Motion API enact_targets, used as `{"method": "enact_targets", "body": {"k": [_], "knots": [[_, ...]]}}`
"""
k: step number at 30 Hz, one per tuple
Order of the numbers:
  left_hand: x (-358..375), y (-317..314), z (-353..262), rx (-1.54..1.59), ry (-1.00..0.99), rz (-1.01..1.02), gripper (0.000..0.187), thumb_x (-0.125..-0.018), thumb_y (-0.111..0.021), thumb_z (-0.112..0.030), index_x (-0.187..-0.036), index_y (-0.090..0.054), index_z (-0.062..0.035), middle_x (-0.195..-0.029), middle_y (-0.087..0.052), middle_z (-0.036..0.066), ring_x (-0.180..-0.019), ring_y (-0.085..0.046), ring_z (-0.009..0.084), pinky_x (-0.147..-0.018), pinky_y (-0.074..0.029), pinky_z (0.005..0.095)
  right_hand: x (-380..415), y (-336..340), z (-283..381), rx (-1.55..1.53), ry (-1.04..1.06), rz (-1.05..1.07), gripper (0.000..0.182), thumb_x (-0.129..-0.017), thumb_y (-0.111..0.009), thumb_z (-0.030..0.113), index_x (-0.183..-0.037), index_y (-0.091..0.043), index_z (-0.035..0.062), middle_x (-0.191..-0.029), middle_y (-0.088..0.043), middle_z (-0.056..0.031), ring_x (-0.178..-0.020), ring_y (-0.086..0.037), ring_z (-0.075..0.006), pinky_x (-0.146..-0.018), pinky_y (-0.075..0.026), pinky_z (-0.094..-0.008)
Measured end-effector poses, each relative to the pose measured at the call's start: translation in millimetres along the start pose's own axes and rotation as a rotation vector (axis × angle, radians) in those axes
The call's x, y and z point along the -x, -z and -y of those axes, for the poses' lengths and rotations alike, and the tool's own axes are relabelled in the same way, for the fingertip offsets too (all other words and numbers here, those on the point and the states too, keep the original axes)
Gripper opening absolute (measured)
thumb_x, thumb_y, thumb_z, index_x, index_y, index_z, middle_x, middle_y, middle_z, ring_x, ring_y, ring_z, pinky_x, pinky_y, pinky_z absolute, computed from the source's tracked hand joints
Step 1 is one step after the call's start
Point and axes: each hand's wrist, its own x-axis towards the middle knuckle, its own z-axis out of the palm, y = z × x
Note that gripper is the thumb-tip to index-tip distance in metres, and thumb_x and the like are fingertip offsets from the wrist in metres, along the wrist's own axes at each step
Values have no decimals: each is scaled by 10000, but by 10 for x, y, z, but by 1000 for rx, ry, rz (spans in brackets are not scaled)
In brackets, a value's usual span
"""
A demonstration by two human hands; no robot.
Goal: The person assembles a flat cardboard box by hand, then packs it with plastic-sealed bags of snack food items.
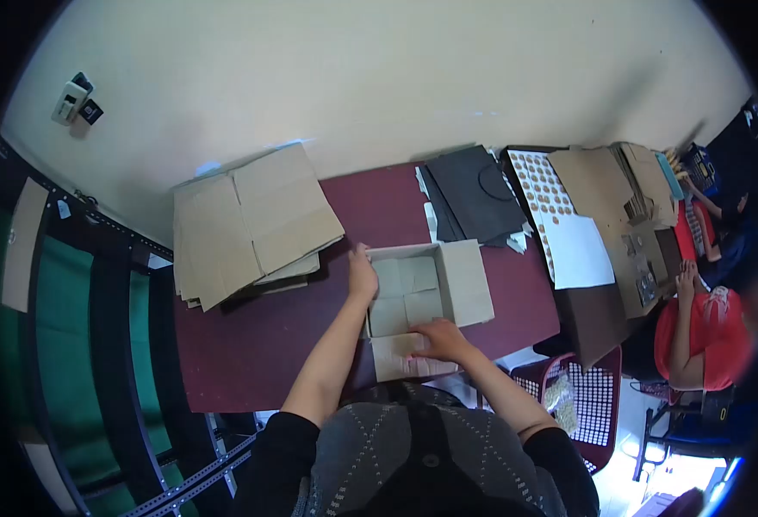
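An open cardboard box (388, 317) stands near the front edge of the dark red table, and its inside is bare. One flap (469, 283) folds out to the right, and another (392, 358) hangs toward me. My left hand (362, 274) grips the box's left wall near the far corner. At the near wall, my right hand (441, 340) holds the edge by the front flap, its fingers reaching over the rim. Both hands' fingertips are partly hidden.
Flattened cardboard sheets (250, 220) are stacked at left on the table (276, 345). Black folders (474, 194) and a sheet of round brown pieces (541, 185) lie at right. A red basket (599, 405) stands below. Another person in red (713, 340) sits at far right.
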Motion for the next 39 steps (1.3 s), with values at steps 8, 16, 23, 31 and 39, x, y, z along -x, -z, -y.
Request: {"method": "enact_targets", "body": {"k": [8,16,23,31,39], "knots": [[456,300,-411,-506,-231,-186,559,-856,-565,-164,-1367,-347,-103,-1309,-407,283,-1239,-411,443,-1043,-244,616,-118,-406,-92,199,36,-323,252,-791,-653,394,-874,-651,155,-772,-663,-67,-758,-645,-288,-653,-499,-418],[1344,581,-180,-466,-549,552,369,-829,-576,-182,-1195,-566,-137,-1067,-599,195,-1119,-534,322,-1099,-86,615,-139,-362,-113,170,99,-277,190,-788,-633,284,-840,-644,102,-784,-657,-130,-775,-646,-332,-682,-505,-453],[1825,419,-61,-569,-501,461,238,-800,-506,-33,-949,-666,-126,-701,-633,132,-787,-643,281,-1119,-180,524,196,-399,-161,107,194,-296,180,-774,-634,256,-830,-641,85,-764,-650,-138,-755,-642,-338,-678,-500,-452],[1918,449,-277,-642,-374,617,426,-779,-619,-92,-1200,-587,-151,-986,-657,109,-992,-599,288,-1109,-129,592,322,-366,-209,66,245,-291,284,-760,-634,327,-915,-677,94,-785,-662,-123,-797,-637,-318,-730,-495,-433],[2191,690,-858,-389,-502,329,767,-832,-607,-390,-1450,-262,-96,-1452,-347,146,-1335,-318,378,-1059,-43,672,594,-288,-76,-176,393,-717,652,-738,-660,131,-1353,-441,132,-1300,-474,-170,-1235,-411,-386,-1050,-322,-470]]}}
